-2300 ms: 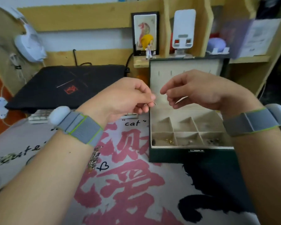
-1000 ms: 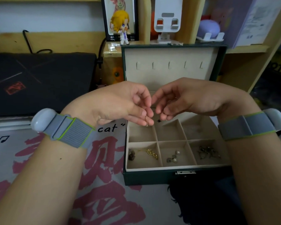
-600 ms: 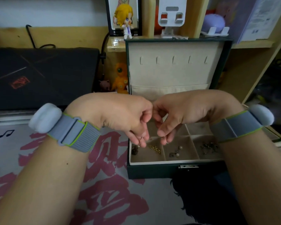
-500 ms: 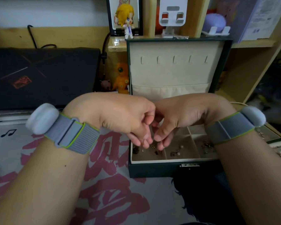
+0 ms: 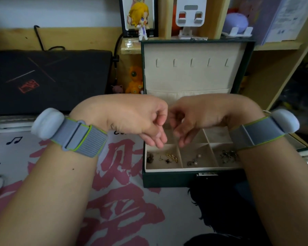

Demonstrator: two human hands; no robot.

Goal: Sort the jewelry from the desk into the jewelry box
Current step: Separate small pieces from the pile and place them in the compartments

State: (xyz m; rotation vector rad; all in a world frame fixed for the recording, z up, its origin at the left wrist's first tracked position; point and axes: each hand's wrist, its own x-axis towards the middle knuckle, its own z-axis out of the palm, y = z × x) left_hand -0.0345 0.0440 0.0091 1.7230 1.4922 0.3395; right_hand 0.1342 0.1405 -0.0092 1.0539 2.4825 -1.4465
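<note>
Small gold and dark jewelry pieces lying in front-left compartment of open dark-green jewelry box on tabletop. Left hand and right hand above box, grip loose, holding nothing visible. Drop step apparently complete; next: fetch another piece from tabletop.

The two hands hide the back compartments of the jewelry box. The right hand is motion-blurred at the fingers. The small pieces in the front left compartment are too small to identify.
</note>
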